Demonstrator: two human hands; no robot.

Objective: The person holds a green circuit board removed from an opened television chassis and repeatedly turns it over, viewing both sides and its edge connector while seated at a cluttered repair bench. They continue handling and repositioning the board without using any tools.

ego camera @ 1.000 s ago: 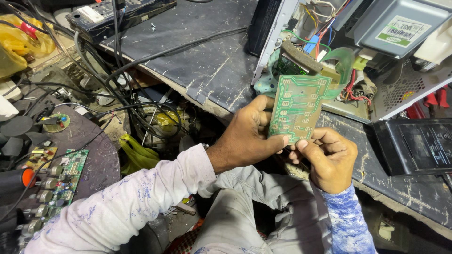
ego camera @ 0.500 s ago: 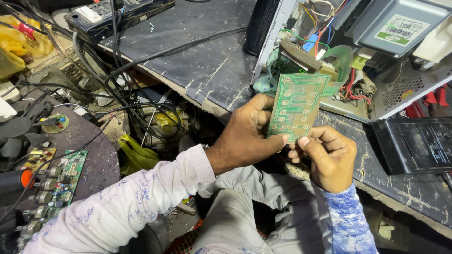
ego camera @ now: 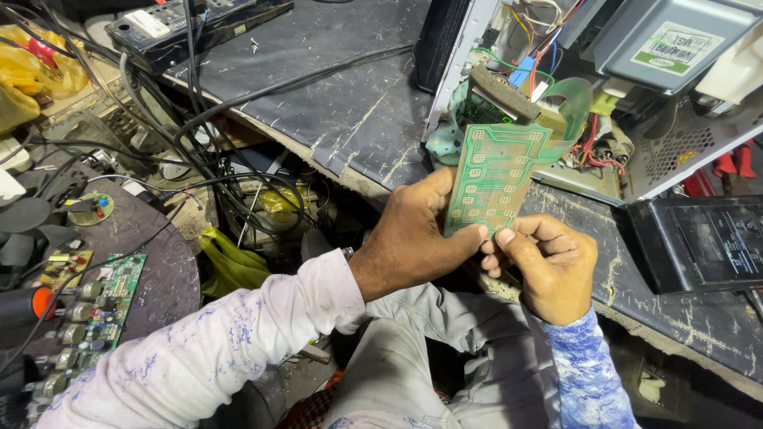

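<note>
Head view: both hands (ego camera: 477, 254) pinching green membrane sheet (ego camera: 497, 179)

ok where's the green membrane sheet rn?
Head view, right of centre: the green sheet is pinched at its lower edge between the left hand and right hand, just below the opened appliance.

Single head-worn camera looking steeply down, sitting close over both hands at frame centre, workbench (ego camera: 342, 119) running across the upper frame, lap filling the bottom.

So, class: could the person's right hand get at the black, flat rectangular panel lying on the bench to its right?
Probably yes: bare bench lies between the right hand and the black panel, though that hand holds the green flexible circuit sheet.
</note>
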